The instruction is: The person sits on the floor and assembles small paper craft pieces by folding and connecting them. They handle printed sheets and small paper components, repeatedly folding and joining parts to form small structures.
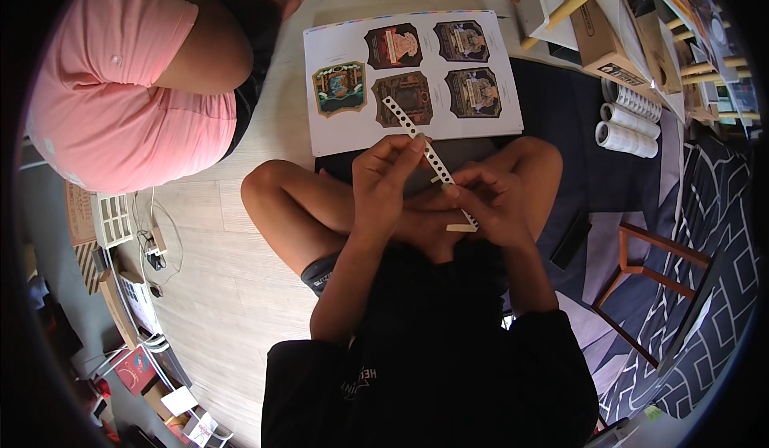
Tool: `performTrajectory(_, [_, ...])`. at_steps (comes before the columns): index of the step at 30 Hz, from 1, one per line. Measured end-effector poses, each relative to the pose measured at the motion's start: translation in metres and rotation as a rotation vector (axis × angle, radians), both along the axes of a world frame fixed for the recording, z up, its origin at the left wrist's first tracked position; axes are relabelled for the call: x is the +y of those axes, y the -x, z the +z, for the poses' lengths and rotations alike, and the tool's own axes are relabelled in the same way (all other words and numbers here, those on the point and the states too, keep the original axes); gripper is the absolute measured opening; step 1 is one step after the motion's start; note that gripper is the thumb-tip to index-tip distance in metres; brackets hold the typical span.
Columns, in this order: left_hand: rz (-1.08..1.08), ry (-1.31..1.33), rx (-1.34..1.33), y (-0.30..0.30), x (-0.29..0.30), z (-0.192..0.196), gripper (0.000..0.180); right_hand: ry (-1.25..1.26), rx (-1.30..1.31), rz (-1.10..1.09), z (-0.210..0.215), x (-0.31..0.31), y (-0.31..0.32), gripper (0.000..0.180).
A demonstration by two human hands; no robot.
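Note:
A narrow white strip with a row of black dots [435, 162] slants between my hands above my crossed legs. My left hand [383, 177] pinches it near the middle between thumb and fingers. Lower down, my right hand [490, 201] grips the same strip, its thumb lying on top. A small cream-coloured piece [461, 228] shows by the strip's lower end; whether it is attached, I cannot tell. Beyond my hands lies a large white sheet [344, 134] printed with several dark, ornate label shapes. The strip's upper end overlaps the lowest middle label [400, 87] in view.
Another person in a pink shirt [136, 95] sits close on the left. White rolls [629, 138] lie on the dark mat at right, near a shelf with a cardboard box [597, 35]. Cables [152, 244] run along the floor at left. A brown wooden frame [665, 248] stands lower right.

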State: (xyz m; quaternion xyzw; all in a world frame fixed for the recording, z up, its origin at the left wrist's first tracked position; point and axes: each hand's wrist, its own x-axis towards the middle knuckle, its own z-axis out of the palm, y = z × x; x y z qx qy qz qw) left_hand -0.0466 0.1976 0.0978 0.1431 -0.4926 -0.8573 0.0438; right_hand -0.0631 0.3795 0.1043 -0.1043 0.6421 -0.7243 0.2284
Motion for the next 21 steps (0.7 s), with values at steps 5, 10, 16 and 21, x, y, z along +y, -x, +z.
performTrajectory(5, [0.015, 0.019, 0.002, -0.001, 0.003, 0.005, 0.015, 0.008, 0.046, 0.048, 0.004, -0.004, 0.003, 0.015])
performTrajectory(10, [-0.019, 0.016, -0.002, -0.001, 0.006, 0.002, 0.013, 0.008, -0.103, -0.043, 0.003, -0.015, 0.008, 0.016])
performTrajectory(16, [-0.025, 0.089, -0.014, 0.001, 0.003, -0.005, 0.011, -0.034, -0.112, -0.059, -0.001, -0.018, 0.012, 0.013])
performTrajectory(21, [0.159, -0.147, -0.067, 0.005, 0.009, -0.006, 0.014, -0.075, 0.345, -0.256, -0.028, -0.039, -0.008, 0.012])
